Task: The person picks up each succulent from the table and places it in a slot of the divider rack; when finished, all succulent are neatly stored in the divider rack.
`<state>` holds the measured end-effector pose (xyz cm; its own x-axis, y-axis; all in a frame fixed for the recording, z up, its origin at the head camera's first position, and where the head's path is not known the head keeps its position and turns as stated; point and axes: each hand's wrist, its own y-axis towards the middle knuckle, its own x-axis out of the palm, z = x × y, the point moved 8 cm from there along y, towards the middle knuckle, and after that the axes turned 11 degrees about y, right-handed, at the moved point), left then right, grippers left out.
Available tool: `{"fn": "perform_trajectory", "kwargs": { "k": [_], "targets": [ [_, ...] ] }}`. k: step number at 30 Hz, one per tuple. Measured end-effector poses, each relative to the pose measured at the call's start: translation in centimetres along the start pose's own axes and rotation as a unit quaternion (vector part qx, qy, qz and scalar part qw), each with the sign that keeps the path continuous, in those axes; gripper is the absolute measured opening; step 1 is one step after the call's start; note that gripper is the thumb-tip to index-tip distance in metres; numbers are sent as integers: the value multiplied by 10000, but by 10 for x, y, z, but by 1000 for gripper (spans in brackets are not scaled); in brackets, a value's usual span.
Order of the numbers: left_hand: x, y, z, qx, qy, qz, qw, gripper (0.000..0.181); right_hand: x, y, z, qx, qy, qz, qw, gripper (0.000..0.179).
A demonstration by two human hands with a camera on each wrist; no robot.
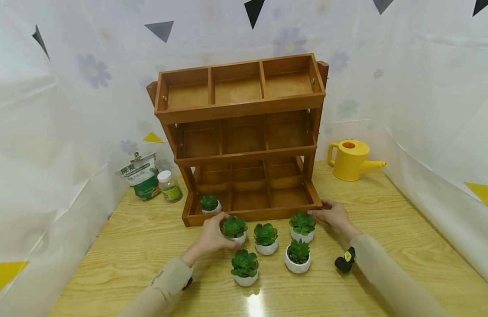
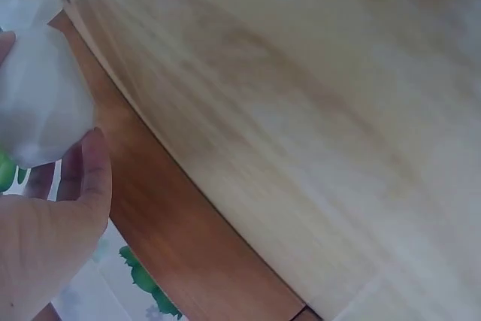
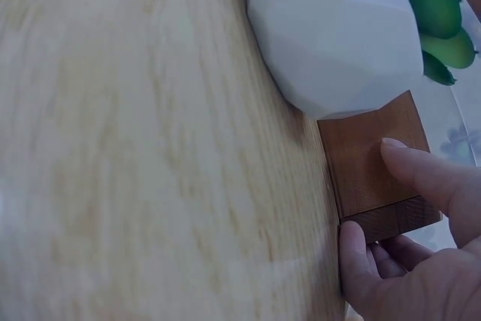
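Note:
My left hand [image 1: 211, 235] grips a small succulent [image 1: 234, 227] in a white faceted pot [image 2: 45, 99], in front of the wooden shelf rack [image 1: 252, 215]. Fingers and thumb curl round the pot. At the rack's front right corner, my right hand [image 1: 336, 215] holds the end of the bottom board [image 3: 372, 159], thumb on its front face and fingers at its side. Close to that hand stands another potted succulent [image 1: 302, 226]. One more succulent [image 1: 209, 204] sits in the bottom tier's left front compartment.
Further potted succulents stand before the rack: one in the middle [image 1: 265, 240], one spiky [image 1: 297, 256], one nearest me [image 1: 245, 267]. A yellow watering can [image 1: 350, 162] is at right. At left are a green-white bag [image 1: 144, 180] and a white-capped jar [image 1: 170, 187]. White sheeting surrounds the table.

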<state>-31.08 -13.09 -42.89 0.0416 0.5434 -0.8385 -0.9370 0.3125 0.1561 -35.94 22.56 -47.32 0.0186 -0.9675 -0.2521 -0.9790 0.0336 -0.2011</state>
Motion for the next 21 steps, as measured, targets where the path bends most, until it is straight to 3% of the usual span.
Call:
{"fn": "perform_trajectory", "kwargs": {
  "k": [13,21],
  "targets": [
    [-20,9,7,-175,-379,881,9952,63,0,0,1,-13,116,-44,9999,82],
    [-23,19,15,-193,-658,1039,9922,61,1,0,0,-38,113,-49,9999,82]
  ]
}}
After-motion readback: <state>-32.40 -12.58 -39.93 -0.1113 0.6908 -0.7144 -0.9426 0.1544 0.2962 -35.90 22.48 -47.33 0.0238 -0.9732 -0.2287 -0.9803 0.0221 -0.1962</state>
